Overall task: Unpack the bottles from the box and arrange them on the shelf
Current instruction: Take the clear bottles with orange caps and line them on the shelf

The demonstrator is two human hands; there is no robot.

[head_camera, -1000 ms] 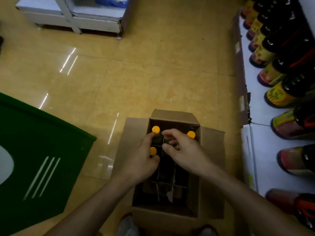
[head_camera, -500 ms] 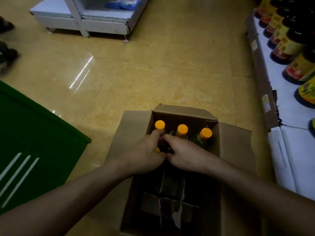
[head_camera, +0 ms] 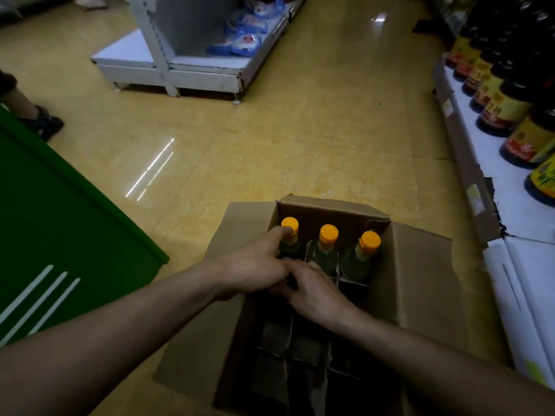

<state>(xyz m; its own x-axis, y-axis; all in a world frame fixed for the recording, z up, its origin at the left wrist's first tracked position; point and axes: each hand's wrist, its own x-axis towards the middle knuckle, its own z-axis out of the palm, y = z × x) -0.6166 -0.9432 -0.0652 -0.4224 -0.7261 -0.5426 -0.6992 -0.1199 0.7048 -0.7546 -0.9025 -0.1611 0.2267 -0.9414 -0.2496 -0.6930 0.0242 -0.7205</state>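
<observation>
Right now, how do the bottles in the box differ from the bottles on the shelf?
The boxed bottles have orange caps and pale greenish bodies; the shelf bottles are dark with yellow-and-red labels. The boxed bottles sit between cardboard dividers in the box; the shelf bottles line the white shelf. The left hand touches one boxed bottle; no hand touches the shelf bottles. Both sets stand cap-up.

The box point(head_camera: 420, 280) runs off the bottom edge.

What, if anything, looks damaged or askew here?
The brown strip edging the right shelf ends in a ragged tear. Inside the cardboard box, the empty dividers lean crumpled. Nothing looks spilled.
</observation>
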